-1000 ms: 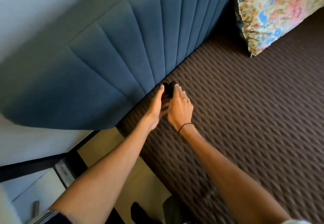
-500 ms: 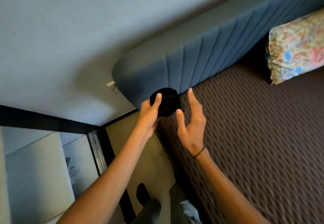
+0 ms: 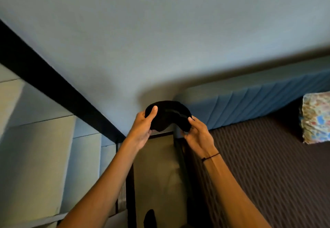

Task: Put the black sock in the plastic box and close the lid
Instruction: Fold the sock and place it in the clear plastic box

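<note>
The black sock [image 3: 168, 116] hangs in the air between both hands, arched in front of the wall near the end of the blue headboard. My left hand [image 3: 142, 129] pinches its left end, thumb on top. My right hand [image 3: 198, 134] grips its right end; a thin black band sits on that wrist. No plastic box is in view.
A blue padded headboard [image 3: 250, 106] runs along the wall to the right above a bed with a brown patterned cover [image 3: 267, 165]. A floral pillow [image 3: 316, 117] lies at the far right. A black frame [image 3: 53, 84] and pale panels stand to the left. Beige floor [image 3: 157, 174] lies below the hands.
The sock came up off the bed by the headboard. It was in my left hand alone, and my right hand has now closed on its other end. My view has tilted up toward the wall.
</note>
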